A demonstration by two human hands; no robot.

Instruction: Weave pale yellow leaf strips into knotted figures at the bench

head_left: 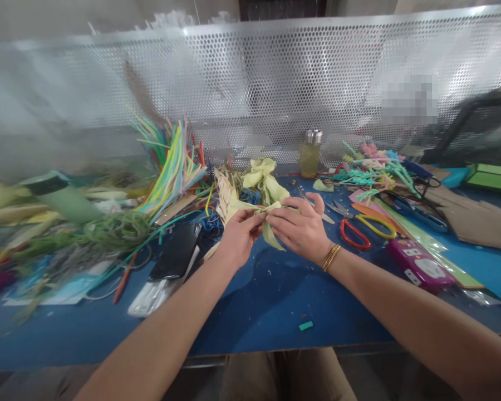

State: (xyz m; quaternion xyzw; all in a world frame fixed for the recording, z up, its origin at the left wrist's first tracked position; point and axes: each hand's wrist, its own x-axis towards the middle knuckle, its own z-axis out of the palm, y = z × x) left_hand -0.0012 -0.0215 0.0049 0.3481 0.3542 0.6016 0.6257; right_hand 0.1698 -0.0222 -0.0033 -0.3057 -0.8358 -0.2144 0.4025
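Note:
My left hand [241, 236] pinches the near end of a pale green, husk-like craft flower [271, 236] over the middle of the blue table. From the other side my right hand [298, 227] closes its fingers on the same piece, the thumb raised a little. One petal-like strip hangs below the fingertips and another spreads out to the left. Just behind the hands is a pale yellow-green leafy bunch [265, 177]; whether it is joined to the held piece I cannot tell. Dry beige husks [224, 195] lie beside it.
Red-and-yellow-handled scissors [354, 236] and a purple case [420, 264] lie right. A black phone [175, 250], green twine [117, 231] and colourful pipe cleaners [169, 161] lie left. A glass bottle [311, 156] stands before a perforated metal screen [275, 78]. More pipe-cleaner pieces [371, 172] lie back right.

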